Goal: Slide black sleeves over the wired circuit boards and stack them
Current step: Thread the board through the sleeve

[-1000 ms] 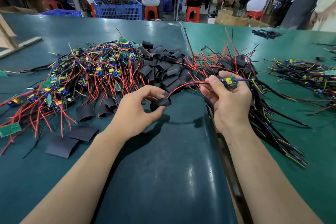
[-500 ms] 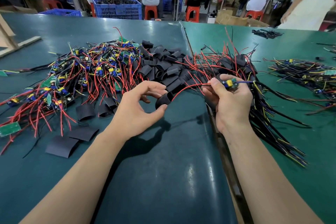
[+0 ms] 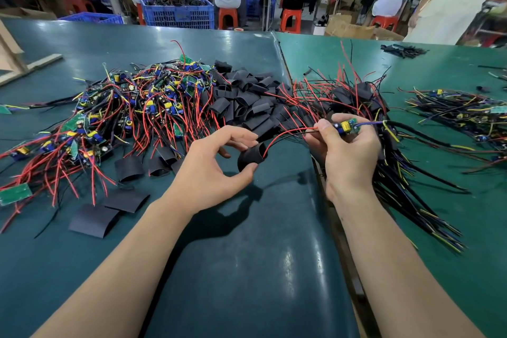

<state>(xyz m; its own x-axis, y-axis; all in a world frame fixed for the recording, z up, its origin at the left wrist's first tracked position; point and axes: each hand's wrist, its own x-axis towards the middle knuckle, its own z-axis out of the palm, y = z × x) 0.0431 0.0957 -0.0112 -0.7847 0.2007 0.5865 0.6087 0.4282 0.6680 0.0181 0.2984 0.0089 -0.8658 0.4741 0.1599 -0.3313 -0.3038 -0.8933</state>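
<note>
My left hand [image 3: 211,170] pinches a black sleeve [image 3: 251,156] between thumb and fingers, its mouth held open. The red and black wires of a small green circuit board [image 3: 348,126] run into that mouth. My right hand [image 3: 347,153] grips this board between thumb and fingers, just right of the sleeve. A heap of bare wired boards [image 3: 123,115] lies at the left. Loose black sleeves [image 3: 247,101] are piled behind my hands. Sleeved boards with trailing wires [image 3: 365,107] are stacked behind and under my right hand.
Flat sleeves [image 3: 94,219] lie scattered on the dark green table [image 3: 247,269] near my left forearm. A seam [image 3: 340,228] divides it from a lighter green table with another wire bundle [image 3: 463,115]. Seated people and a blue crate [image 3: 178,12] are beyond the far edge.
My left hand has lifted the sleeve toward the wires and opened its mouth; the wire ends now enter it. My right hand holds the board almost in the same place.
</note>
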